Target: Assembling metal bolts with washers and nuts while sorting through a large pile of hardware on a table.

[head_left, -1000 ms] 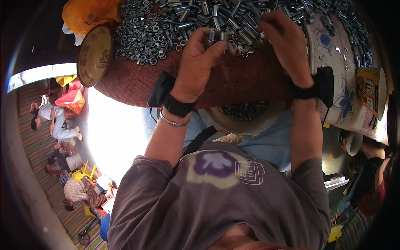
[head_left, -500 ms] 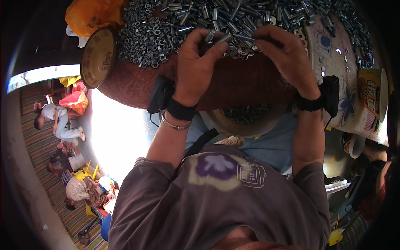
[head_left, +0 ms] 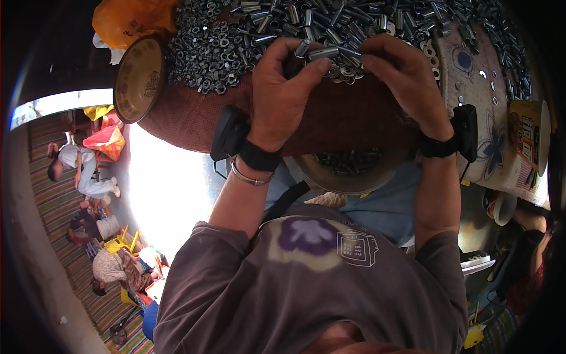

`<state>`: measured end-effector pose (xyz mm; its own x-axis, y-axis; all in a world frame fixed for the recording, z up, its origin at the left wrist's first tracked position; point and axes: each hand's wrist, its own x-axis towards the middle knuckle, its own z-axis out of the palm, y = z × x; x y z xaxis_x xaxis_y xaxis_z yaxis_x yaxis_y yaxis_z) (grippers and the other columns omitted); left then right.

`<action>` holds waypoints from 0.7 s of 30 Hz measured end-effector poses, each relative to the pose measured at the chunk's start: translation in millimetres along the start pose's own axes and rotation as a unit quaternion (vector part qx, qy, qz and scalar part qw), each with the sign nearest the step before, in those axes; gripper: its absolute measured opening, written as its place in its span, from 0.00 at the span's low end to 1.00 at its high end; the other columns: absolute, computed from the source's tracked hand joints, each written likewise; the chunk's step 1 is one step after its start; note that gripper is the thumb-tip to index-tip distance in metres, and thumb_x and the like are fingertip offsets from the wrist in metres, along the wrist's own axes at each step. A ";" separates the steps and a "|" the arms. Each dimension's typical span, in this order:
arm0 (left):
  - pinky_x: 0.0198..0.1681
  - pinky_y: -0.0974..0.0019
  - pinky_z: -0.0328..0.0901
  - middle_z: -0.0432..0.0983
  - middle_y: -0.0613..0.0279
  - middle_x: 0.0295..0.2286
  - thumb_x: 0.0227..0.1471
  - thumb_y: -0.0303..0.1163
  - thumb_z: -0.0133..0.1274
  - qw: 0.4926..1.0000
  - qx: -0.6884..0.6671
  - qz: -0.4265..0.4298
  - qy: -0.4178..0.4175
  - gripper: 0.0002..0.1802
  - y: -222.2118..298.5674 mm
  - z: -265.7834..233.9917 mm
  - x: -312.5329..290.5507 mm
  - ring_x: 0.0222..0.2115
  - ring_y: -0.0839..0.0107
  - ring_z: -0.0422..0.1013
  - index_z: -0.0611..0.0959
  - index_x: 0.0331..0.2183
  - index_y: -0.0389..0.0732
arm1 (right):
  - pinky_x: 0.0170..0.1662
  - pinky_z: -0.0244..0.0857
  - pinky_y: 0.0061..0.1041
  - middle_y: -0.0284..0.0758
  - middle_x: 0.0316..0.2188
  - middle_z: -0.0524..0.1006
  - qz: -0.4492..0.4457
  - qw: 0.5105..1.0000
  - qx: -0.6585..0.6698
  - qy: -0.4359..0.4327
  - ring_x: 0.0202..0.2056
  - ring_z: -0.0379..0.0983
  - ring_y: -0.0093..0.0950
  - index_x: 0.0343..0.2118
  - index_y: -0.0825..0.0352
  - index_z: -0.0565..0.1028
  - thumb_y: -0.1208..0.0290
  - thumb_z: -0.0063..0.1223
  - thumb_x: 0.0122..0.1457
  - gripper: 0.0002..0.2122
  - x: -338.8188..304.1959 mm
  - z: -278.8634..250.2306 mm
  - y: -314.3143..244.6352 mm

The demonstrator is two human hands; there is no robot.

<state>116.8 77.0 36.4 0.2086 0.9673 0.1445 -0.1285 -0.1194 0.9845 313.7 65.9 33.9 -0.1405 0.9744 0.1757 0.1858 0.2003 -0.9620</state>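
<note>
My left hand (head_left: 280,88) is closed, with a shiny metal sleeve (head_left: 324,53) pinched at the thumb tip. A second short metal cylinder (head_left: 302,47) pokes up by its curled fingers. Opposite it, my right hand (head_left: 404,74) pinches a slim metal piece (head_left: 349,52) between thumb and forefinger. That piece points left and meets or overlaps the sleeve's right end; whether it enters it I cannot tell. Flat washers (head_left: 345,72) lie just below, between the hands. Loose metal sleeves (head_left: 306,17) are heaped beyond, and a pile of hex nuts (head_left: 206,62) spreads to the left.
A patterned bowl (head_left: 139,79) leans at the left beside an orange bag (head_left: 132,23). On the right are a floral cloth (head_left: 471,106) and a paper cup (head_left: 525,135). Below the brown cloth edge (head_left: 354,118), a basin (head_left: 354,187) holds dark metal parts. Other people sit at far left.
The sleeve in my left hand has turned to lie more level, nearly in line with the slim piece. Both hands stay in almost the same place.
</note>
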 end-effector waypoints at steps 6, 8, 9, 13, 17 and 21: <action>0.30 0.79 0.62 0.73 0.68 0.29 0.47 0.25 0.57 0.989 -0.140 -0.040 0.024 0.11 -0.3 -2.3 2.1 0.28 0.84 0.67 0.75 0.35 0.37 | 0.32 0.60 0.17 0.28 0.24 0.72 -0.017 0.999 -0.023 -0.021 0.28 0.66 0.16 0.34 0.70 0.74 0.74 0.51 0.55 0.06 -0.2 -2.0 3.3; 0.27 0.80 0.60 0.73 0.69 0.29 0.48 0.26 0.58 0.982 -0.180 -0.052 0.019 0.11 -6.8 -5.7 3.8 0.26 0.84 0.65 0.75 0.35 0.38 | 0.32 0.60 0.17 0.28 0.24 0.72 -0.014 0.999 -0.017 -0.030 0.28 0.66 0.16 0.34 0.70 0.74 0.74 0.51 0.55 0.07 0.3 -4.2 2.0; 0.27 0.80 0.59 0.73 0.69 0.29 0.48 0.26 0.57 0.980 -0.191 -0.058 0.014 0.11 -10.1 -6.1 2.9 0.26 0.84 0.65 0.75 0.35 0.39 | 0.32 0.60 0.17 0.28 0.24 0.72 -0.008 0.999 -0.004 -0.037 0.28 0.66 0.16 0.34 0.70 0.74 0.73 0.51 0.55 0.07 0.3 -4.9 2.0; 0.26 0.80 0.56 0.73 0.69 0.29 0.48 0.27 0.57 0.973 -0.218 -0.074 -0.006 0.11 -16.0 -4.6 0.9 0.25 0.85 0.63 0.75 0.36 0.39 | 0.31 0.60 0.17 0.27 0.24 0.72 0.004 0.998 0.035 -0.047 0.28 0.66 0.16 0.34 0.71 0.74 0.73 0.51 0.55 0.07 0.7 -2.9 -0.2; 0.26 0.80 0.56 0.73 0.69 0.29 0.50 0.26 0.55 0.983 -0.161 -0.088 -0.011 0.11 -13.4 -1.9 1.0 0.24 0.85 0.62 0.75 0.38 0.38 | 0.32 0.61 0.17 0.28 0.24 0.72 0.008 0.999 0.030 -0.034 0.28 0.66 0.16 0.34 0.71 0.74 0.73 0.51 0.55 0.07 -0.4 -1.9 -1.2; 0.26 0.79 0.56 0.74 0.68 0.30 0.52 0.26 0.52 0.968 -0.218 -0.116 -0.032 0.10 -6.7 0.4 2.3 0.23 0.85 0.61 0.75 0.39 0.39 | 0.32 0.61 0.18 0.28 0.24 0.72 0.002 0.999 0.030 -0.013 0.28 0.67 0.16 0.33 0.71 0.74 0.73 0.51 0.55 0.07 -0.2 1.1 -1.2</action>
<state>118.6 80.0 30.3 0.3389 0.9392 -0.0556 -0.4658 0.2188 0.8574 312.4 65.4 34.7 -0.1655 0.9720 0.1670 0.1288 0.1892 -0.9735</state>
